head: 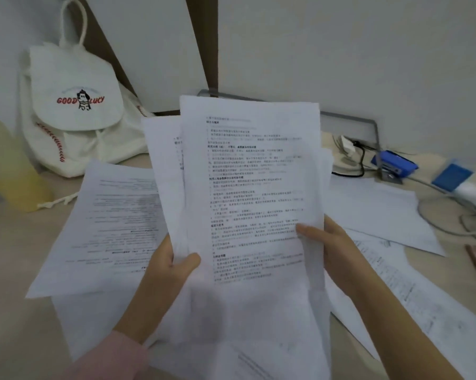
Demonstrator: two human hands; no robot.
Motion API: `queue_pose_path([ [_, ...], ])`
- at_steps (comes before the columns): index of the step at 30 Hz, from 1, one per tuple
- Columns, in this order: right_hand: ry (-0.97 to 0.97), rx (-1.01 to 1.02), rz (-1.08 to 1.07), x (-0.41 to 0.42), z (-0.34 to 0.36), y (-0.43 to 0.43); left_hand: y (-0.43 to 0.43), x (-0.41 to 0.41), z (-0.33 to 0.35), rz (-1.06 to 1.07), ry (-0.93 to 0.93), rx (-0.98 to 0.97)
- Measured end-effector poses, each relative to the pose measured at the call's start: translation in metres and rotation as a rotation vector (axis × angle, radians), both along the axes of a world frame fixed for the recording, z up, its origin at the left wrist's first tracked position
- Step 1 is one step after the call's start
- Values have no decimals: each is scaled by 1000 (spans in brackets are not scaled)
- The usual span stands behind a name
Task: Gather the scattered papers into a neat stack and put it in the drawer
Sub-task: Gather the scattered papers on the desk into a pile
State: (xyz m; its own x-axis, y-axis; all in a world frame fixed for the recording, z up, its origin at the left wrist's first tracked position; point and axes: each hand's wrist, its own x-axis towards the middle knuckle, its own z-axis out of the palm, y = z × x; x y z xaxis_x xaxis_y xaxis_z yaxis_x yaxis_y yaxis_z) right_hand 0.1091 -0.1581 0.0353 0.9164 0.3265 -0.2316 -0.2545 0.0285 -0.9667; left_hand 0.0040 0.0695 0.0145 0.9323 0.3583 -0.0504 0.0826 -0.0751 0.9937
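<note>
White backpack [75,111], flap shut, behind the held papers [250,174].

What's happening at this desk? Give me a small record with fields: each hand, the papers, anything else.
left hand: grips the held papers at their left edge
right hand: pinches their right edge
held papers: several printed sheets, raised, edges uneven
loose sheets: lying on the desk, both sides
backpack: white, against the wall, back left
drawer: not in view
</note>
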Motion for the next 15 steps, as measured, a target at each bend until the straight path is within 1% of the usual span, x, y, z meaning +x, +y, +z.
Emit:
queue_pose_path([
  [3, -145, 53, -52, -3, 24, -11, -9, 7, 19, 6, -70, -10],
  [7, -283, 90, -32, -6, 49, -25, -24, 15, 46, 82, -189, -15],
  [11, -325, 27, 31, -7, 49, -39, -41, 18, 55, 112, -272, -19],
  [15, -297, 5, 74, -3, 36, -47, -63, 19, 51, 125, -276, 3],
])
